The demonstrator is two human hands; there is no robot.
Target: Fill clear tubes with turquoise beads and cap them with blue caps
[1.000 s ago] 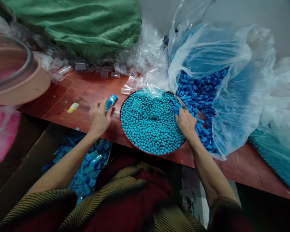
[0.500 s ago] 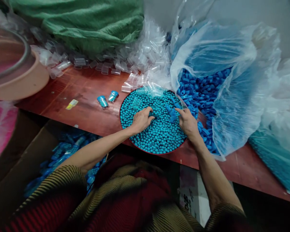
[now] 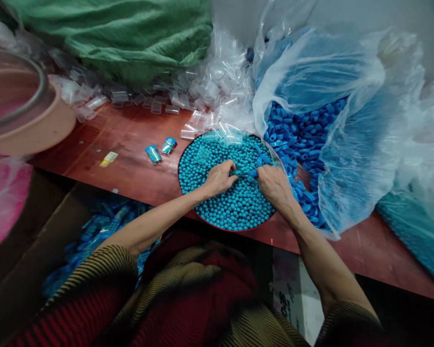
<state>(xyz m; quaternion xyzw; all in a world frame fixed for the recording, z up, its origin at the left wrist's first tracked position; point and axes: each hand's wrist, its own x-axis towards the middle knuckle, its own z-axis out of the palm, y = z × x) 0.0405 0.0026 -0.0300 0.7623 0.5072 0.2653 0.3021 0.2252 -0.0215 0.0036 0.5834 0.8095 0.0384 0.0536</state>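
Observation:
A round red-rimmed tray full of small turquoise balls (image 3: 235, 212) lies before me. Over it my left hand (image 3: 220, 179) is closed around a clear plastic tube (image 3: 241, 172), partly hidden by the fingers. My right hand (image 3: 275, 185) pinches a blue plastic cap (image 3: 253, 173) at the tube's right end; whether the two touch I cannot tell. More blue caps lie at the tray's right edge, just beyond my right hand. A few clear tubes (image 3: 233, 139) rest on the balls at the far rim. Left of the tray lie two small blue-filled containers (image 3: 154, 154).
A plastic bag (image 3: 358, 159) spills blue caps (image 3: 304, 130) on the right. Clear tubes (image 3: 220, 72) are heaped at the back beside a green sack (image 3: 137, 38). A pinkish basin (image 3: 54, 125) stands at left. Blue filled pieces (image 3: 94, 236) lie below the table edge.
My right hand has moved left with the blue cap, up to the tube in my left hand. My left hand has shifted slightly right.

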